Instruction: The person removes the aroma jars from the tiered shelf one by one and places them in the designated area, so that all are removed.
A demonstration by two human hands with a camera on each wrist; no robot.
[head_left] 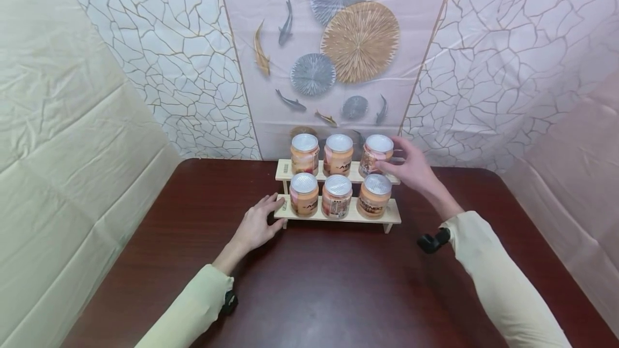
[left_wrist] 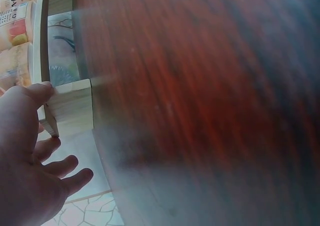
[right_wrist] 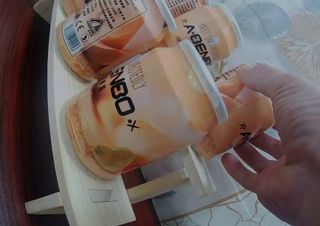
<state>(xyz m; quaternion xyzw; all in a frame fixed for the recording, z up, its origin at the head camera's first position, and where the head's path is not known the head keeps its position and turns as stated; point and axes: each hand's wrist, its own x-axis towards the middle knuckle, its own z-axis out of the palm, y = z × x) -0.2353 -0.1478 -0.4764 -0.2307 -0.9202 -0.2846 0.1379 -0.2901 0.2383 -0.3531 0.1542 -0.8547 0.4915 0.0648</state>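
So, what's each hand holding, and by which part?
The right hand grips the back-right jar by its side; the left hand holds the lower shelf by its left end.

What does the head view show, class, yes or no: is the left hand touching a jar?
No, the left hand holds the end of the lower shelf, apart from the nearest jar.

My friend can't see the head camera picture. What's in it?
A person's right hand grips the rightmost jar on a wooden upper shelf, while the left hand holds the left end of the lower shelf. Each shelf carries three silver-topped jars, and a dark table lies beneath.
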